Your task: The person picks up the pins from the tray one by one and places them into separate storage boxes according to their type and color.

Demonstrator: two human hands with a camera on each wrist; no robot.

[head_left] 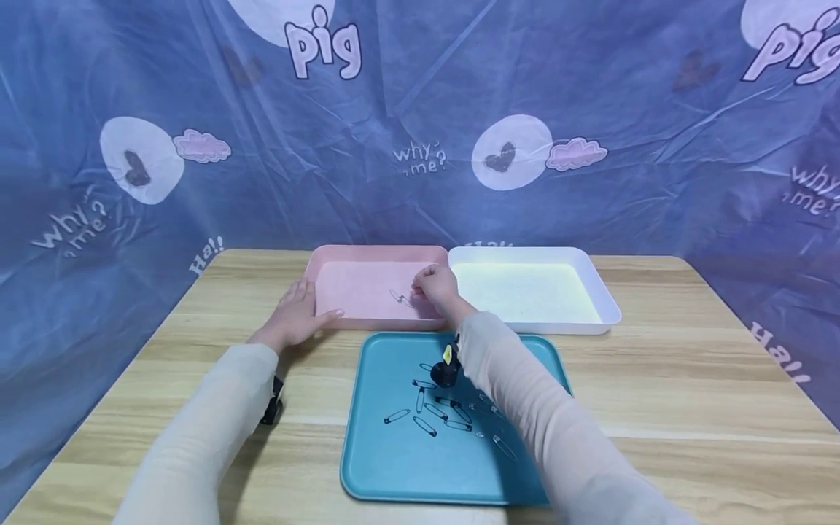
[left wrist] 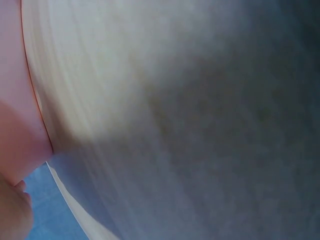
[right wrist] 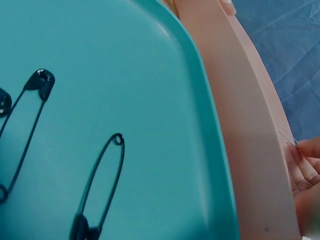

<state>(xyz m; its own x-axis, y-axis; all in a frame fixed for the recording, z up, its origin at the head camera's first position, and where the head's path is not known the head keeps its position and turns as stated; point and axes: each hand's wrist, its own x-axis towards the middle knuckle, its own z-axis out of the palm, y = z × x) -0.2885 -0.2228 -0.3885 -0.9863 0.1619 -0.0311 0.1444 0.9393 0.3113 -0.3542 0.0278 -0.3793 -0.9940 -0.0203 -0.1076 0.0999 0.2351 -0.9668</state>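
Observation:
My right hand (head_left: 433, 284) is over the right part of a pink tray (head_left: 367, 323), thumb and fingers curled together. In the right wrist view, those fingertips (right wrist: 309, 147) pinch a thin silver safety pin (right wrist: 287, 133), only partly visible. Silver safety pins (head_left: 397, 297) show in the pink tray just left of that hand. My left hand (head_left: 295, 315) lies with fingers spread at the tray's left front corner, touching it. Several black safety pins (head_left: 424, 426) lie on a teal tray (head_left: 394, 488) in front, with silver safety pins (head_left: 504, 447) on its right side.
A white tray (head_left: 604, 328) stands right of the pink one, side by side. All three trays are on a wooden table (head_left: 689, 364). A blue printed curtain (head_left: 407, 197) hangs behind. My right forearm crosses over the teal tray and hides part of it.

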